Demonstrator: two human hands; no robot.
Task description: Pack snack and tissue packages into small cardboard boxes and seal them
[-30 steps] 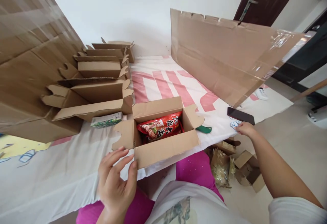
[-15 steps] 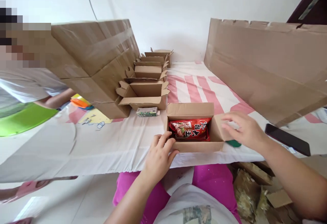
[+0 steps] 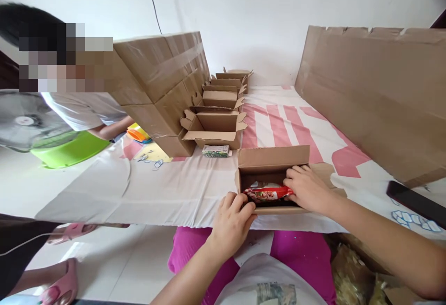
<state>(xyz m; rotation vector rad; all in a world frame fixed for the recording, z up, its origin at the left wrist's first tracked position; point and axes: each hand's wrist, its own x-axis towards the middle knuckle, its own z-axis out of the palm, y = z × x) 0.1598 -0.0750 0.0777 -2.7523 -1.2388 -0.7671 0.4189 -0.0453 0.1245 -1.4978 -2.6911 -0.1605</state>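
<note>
An open cardboard box sits at the table's front edge, its back flap standing up. In it lies a shiny red food packet, now with its printed face turned partly away. My left hand is closed over the box's front left corner, fingers hooked inside near the packet's left end and thumb outside. Reaching over the right side, my right hand has its fingers closed on the packet's right end; its thumb is partly hidden. The box's right flap spreads outward under my right wrist.
A row of open cardboard boxes runs back beside stacked taped cartons. A small green-and-white box stands before them. A large cardboard panel and black phone are at right. Another person's arm is at left.
My right hand has moved from the right flap into the box and onto the packet. The packet has tipped, so its front shows less. The view has shifted left.
</note>
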